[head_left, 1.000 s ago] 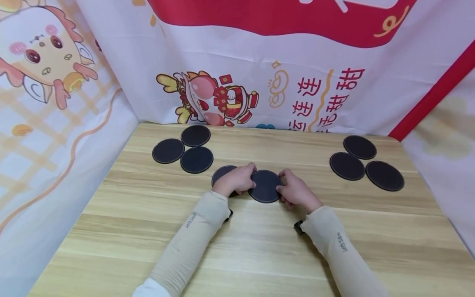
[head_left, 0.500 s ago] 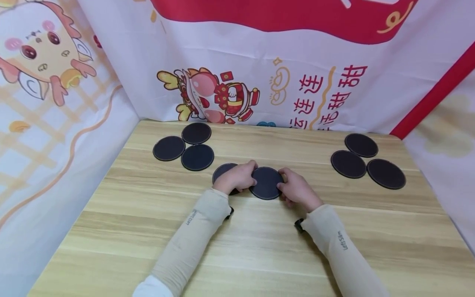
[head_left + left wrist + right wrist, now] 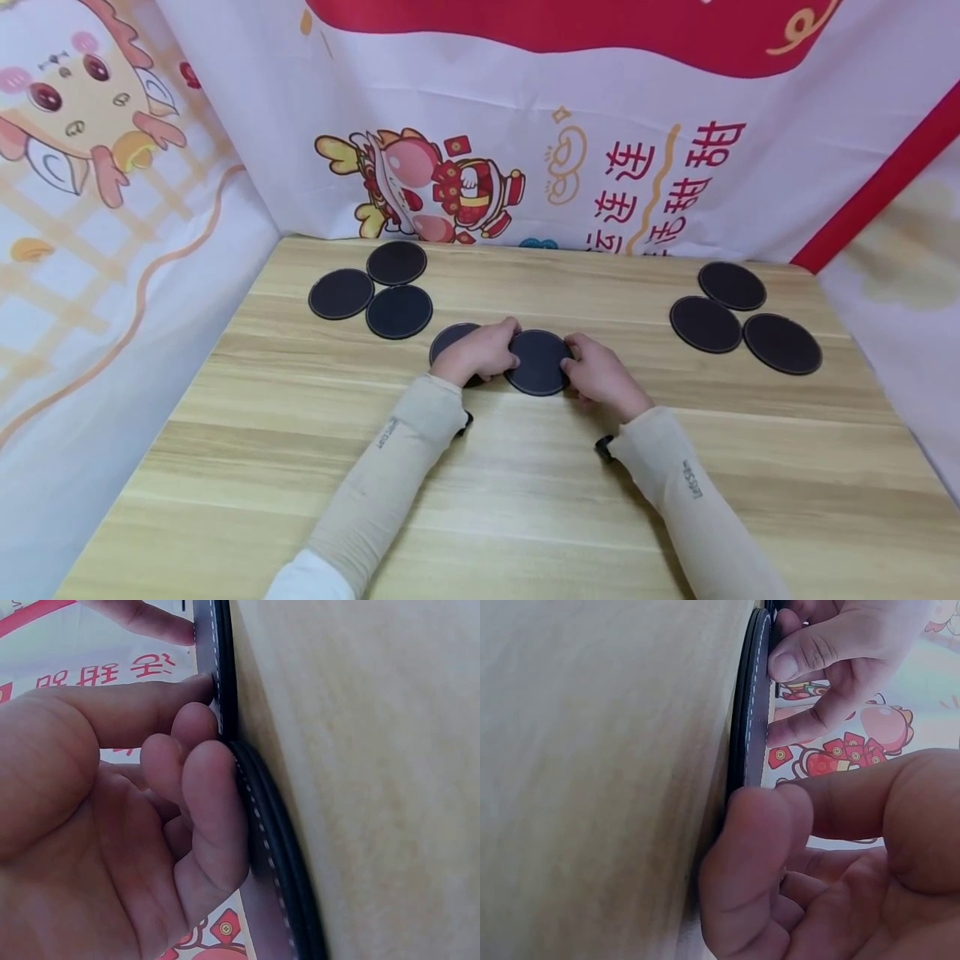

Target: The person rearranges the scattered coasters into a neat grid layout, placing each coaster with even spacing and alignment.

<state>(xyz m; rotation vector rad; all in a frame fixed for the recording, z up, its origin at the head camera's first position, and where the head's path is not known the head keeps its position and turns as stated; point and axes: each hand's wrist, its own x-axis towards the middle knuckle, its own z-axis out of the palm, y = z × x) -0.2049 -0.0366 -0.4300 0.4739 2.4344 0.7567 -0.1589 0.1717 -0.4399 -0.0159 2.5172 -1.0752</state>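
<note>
A round black coaster (image 3: 538,362) with a pale stitched rim lies in the middle of the table. My left hand (image 3: 487,350) grips its left edge with thumb and fingers, and my right hand (image 3: 602,373) grips its right edge. Under my left wrist lies another coaster (image 3: 452,337), partly hidden by that hand. In the left wrist view, the left hand's curled fingers rest against the nearer coaster (image 3: 274,862), whose rim shows more than one dark layer. The right wrist view shows the right thumb touching the edge of the held coaster (image 3: 757,735).
Three black coasters, one of them a coaster (image 3: 399,312) nearest the middle, form a touching cluster at the back left. Three more, including a coaster (image 3: 705,324), cluster at the back right of the wooden table (image 3: 510,500). A printed cloth (image 3: 480,100) hangs along the back edge.
The head view has tilted slightly, so everything sits a little higher in it. Both hands keep their hold on the middle coaster, with no clear movement on the table.
</note>
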